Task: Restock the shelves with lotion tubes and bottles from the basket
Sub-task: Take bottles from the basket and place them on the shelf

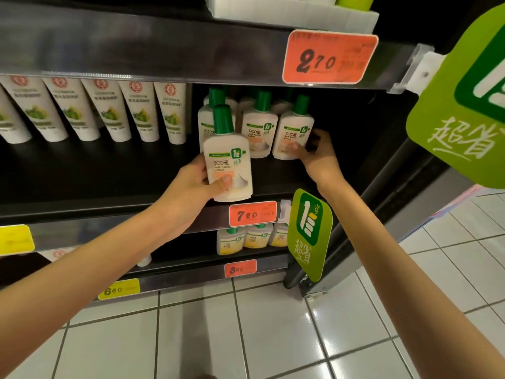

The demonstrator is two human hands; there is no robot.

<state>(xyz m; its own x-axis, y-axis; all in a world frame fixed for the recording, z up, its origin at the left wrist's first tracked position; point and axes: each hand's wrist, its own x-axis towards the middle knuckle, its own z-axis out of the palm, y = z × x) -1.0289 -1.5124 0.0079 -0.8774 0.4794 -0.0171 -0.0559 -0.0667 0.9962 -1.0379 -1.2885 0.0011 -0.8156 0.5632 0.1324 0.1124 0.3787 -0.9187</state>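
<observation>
Just one view here, a wide-angle cam worn on the head. It looked forward and down, close up to the dark shelf [114,170], with both forearms reaching in from the bottom edge and the white tiled floor [273,337] filling the lower frame; edges bent noticeably

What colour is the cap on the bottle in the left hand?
Green cap, clearest in the head view.

free: bare shelf [95,170] before tubes [109,110]; blocked: bottles [259,127] at right rear
</observation>
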